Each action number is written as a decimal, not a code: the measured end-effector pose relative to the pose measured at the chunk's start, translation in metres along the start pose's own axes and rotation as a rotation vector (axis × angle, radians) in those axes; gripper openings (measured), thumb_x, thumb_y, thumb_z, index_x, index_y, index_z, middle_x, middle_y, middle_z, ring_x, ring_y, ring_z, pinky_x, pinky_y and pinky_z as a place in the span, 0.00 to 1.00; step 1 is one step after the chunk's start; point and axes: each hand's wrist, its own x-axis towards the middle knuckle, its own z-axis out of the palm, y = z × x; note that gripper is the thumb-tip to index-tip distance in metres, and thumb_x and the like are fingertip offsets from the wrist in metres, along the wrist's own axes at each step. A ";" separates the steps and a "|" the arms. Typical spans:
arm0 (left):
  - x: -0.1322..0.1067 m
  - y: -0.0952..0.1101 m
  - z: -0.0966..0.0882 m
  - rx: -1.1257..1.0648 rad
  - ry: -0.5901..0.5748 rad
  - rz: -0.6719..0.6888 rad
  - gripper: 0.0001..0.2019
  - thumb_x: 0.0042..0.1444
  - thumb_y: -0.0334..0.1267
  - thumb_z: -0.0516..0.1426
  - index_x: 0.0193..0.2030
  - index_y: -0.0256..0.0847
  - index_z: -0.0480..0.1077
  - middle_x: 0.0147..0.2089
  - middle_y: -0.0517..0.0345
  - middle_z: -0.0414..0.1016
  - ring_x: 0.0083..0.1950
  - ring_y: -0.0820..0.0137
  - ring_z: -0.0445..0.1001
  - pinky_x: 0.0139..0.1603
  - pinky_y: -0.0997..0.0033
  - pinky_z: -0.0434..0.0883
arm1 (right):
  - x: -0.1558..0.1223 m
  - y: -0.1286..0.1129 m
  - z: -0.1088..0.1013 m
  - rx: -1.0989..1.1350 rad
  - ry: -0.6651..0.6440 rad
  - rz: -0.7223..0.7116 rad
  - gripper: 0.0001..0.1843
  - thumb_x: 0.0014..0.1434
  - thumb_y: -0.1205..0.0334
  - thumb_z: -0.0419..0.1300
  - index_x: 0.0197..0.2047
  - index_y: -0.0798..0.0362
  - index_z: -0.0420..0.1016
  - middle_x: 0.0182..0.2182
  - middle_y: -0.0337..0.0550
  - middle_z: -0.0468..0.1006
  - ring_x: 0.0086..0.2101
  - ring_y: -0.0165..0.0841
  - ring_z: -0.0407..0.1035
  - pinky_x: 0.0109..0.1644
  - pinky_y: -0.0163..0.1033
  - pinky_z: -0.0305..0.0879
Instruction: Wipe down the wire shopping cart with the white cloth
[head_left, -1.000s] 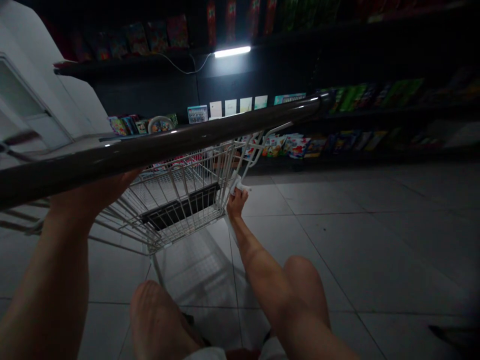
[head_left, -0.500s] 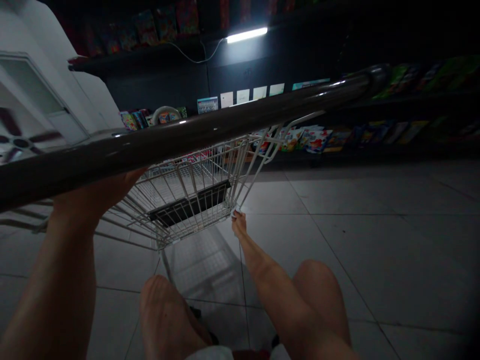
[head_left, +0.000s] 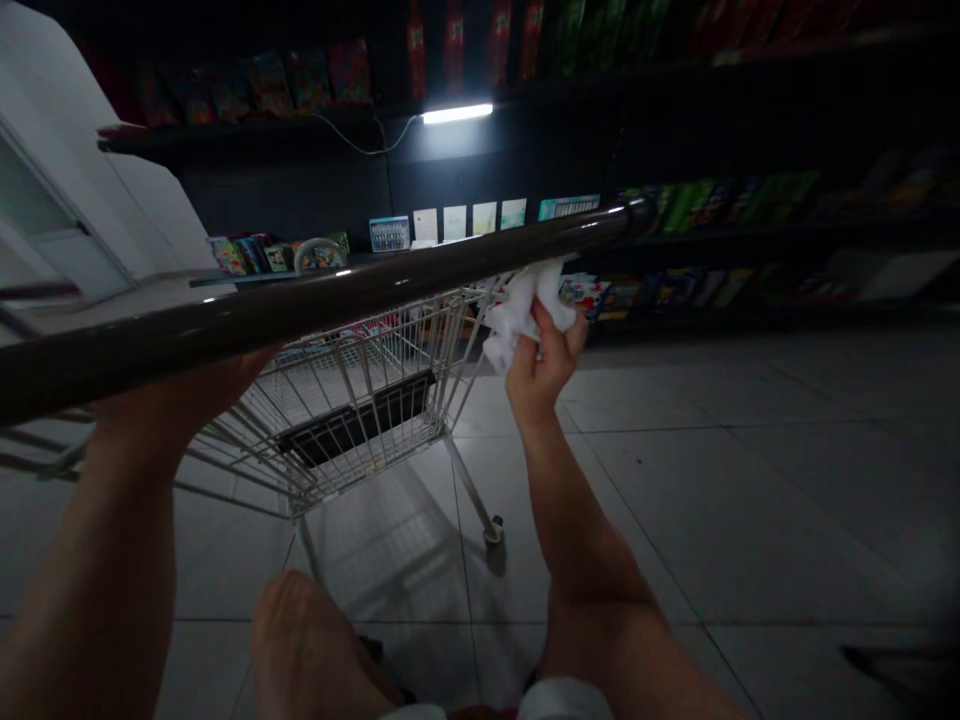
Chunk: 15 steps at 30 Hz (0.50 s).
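Observation:
A wire shopping cart (head_left: 360, 420) stands tilted across my view, its thick dark handle (head_left: 330, 300) running from the lower left up to the right. From below, my left hand (head_left: 180, 405) grips the handle's left part; the bar hides most of the fingers. My right hand (head_left: 546, 370) pinches a crumpled white cloth (head_left: 517, 310), raised beside the basket's right upper corner, just under the handle. The cloth touches or nearly touches the wire frame there; I cannot tell which.
Behind the cart are dark shelves (head_left: 270, 160) with packets, boxes and red bottles (head_left: 454, 45). A lit tube lamp (head_left: 457, 114) hangs there. Grey floor tiles (head_left: 675, 480) spread to the right. A cart wheel (head_left: 493, 530) rests near my knees.
My right hand has risen with the white cloth from the basket's lower right corner to its upper right, near the handle. The view has shifted a little; my left hand stays on the handle.

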 end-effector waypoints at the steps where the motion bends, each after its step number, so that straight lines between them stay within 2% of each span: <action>1: 0.000 0.000 0.000 -0.008 0.022 0.036 0.21 0.58 0.52 0.57 0.55 0.47 0.72 0.45 0.56 0.75 0.54 0.56 0.70 0.62 0.42 0.59 | 0.019 -0.015 -0.005 -0.079 0.020 -0.090 0.20 0.61 0.61 0.49 0.52 0.52 0.74 0.55 0.51 0.65 0.59 0.42 0.60 0.60 0.52 0.61; 2: -0.001 -0.001 0.000 -0.014 0.048 0.072 0.20 0.59 0.51 0.57 0.55 0.48 0.72 0.45 0.57 0.76 0.54 0.58 0.71 0.63 0.44 0.59 | 0.036 -0.029 -0.009 -0.159 0.025 -0.133 0.18 0.61 0.63 0.49 0.51 0.52 0.74 0.56 0.52 0.63 0.60 0.43 0.58 0.61 0.54 0.60; 4: -0.002 -0.002 0.001 -0.008 0.092 0.114 0.18 0.59 0.50 0.57 0.53 0.47 0.73 0.43 0.58 0.76 0.52 0.60 0.71 0.63 0.45 0.58 | 0.057 -0.050 -0.012 -0.286 0.011 -0.117 0.16 0.62 0.65 0.50 0.49 0.54 0.74 0.58 0.53 0.60 0.61 0.45 0.54 0.61 0.56 0.60; 7: -0.001 -0.002 0.002 -0.012 0.097 0.092 0.18 0.59 0.52 0.56 0.51 0.45 0.74 0.39 0.56 0.77 0.50 0.58 0.71 0.63 0.41 0.56 | 0.059 -0.058 -0.012 -0.338 -0.074 -0.020 0.16 0.62 0.66 0.50 0.50 0.53 0.73 0.56 0.54 0.61 0.59 0.47 0.56 0.57 0.56 0.63; 11: 0.000 0.001 0.000 -0.056 0.067 0.023 0.20 0.56 0.55 0.58 0.47 0.44 0.75 0.36 0.55 0.75 0.49 0.55 0.71 0.62 0.40 0.56 | 0.038 -0.034 -0.016 -0.174 -0.185 0.035 0.19 0.58 0.66 0.52 0.52 0.51 0.74 0.45 0.51 0.67 0.50 0.42 0.63 0.54 0.53 0.65; 13: 0.000 0.001 -0.002 -0.093 0.073 0.016 0.18 0.55 0.56 0.58 0.44 0.46 0.75 0.33 0.57 0.74 0.48 0.56 0.70 0.62 0.41 0.56 | 0.042 -0.015 -0.021 -0.036 -0.116 0.061 0.17 0.56 0.65 0.53 0.48 0.53 0.76 0.41 0.48 0.69 0.47 0.39 0.65 0.56 0.52 0.64; 15: 0.000 0.000 -0.004 -0.152 0.079 0.019 0.17 0.54 0.56 0.59 0.40 0.47 0.75 0.29 0.59 0.71 0.46 0.57 0.70 0.62 0.43 0.55 | 0.062 0.003 -0.024 0.135 0.050 0.158 0.15 0.56 0.63 0.50 0.43 0.54 0.74 0.38 0.45 0.70 0.45 0.36 0.66 0.57 0.50 0.64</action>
